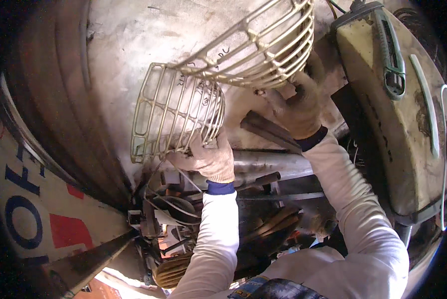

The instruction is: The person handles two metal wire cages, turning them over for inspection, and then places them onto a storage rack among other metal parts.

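My left hand (206, 158), in a tan knit glove with a dark blue cuff, grips the lower right rim of a smaller curved cage of brassy metal bars (153, 117). Its fingers pass behind the bars. A larger cage of the same make (253, 47) stands tilted above and to the right, its near corner meeting the smaller one's top edge. At that larger cage's lower end my gloved right hand (298, 107) has closed, with some fingers hidden behind the rim. Beneath the right wrist lies a dark angled metal bar (270, 130).
Both cages are over a pale, stained work surface (119, 45) with handwritten marks. At right stands a beige machine housing (373, 84) bearing a green utility knife (390, 55) and a pale stick (425, 107). Below are a metal pipe (268, 163), wires and cluttered tools. A printed panel (39, 199) borders the left.
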The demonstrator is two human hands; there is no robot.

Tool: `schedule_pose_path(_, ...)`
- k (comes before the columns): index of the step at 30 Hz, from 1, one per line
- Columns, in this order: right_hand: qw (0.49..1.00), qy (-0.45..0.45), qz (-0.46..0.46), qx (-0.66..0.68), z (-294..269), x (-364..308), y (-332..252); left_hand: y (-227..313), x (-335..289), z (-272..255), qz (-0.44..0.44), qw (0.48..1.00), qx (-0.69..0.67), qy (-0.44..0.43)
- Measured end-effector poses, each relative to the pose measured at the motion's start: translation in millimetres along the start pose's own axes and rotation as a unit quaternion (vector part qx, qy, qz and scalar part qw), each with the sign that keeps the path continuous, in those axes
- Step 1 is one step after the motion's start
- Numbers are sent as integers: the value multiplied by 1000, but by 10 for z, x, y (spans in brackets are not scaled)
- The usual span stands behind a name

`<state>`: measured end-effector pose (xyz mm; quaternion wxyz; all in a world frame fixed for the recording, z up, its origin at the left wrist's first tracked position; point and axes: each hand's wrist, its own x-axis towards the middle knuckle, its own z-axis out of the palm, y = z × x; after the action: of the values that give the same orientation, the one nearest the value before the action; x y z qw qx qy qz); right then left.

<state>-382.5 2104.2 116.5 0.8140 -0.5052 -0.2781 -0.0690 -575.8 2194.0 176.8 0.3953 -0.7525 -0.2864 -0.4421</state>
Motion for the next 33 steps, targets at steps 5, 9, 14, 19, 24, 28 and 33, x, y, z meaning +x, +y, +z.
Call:
schedule_pose_path(5,997,49,-64,22,112,69,-36,-186,-307,194,-101,986,-123,-45)
schedule_pose_path(9,989,68,-119,63,141,159,-15,-69,-181,101,-48,997,-60,-32)
schedule_pose_path(14,984,94,-135,74,216,112,51,-101,-132,88,14,998,-50,22)
schedule_pose_path(19,976,99,-190,30,178,199,-8,-127,-148,87,34,999,-33,20)
schedule_pose_path(24,978,96,-181,25,182,188,-44,-115,-124,140,49,996,-39,71)
schedule_pose_path(28,976,91,-200,-9,150,190,-144,-89,-102,107,34,996,-50,70)
schedule_pose_path(33,971,97,-218,-7,112,221,-192,-79,-94,115,41,996,-49,65)
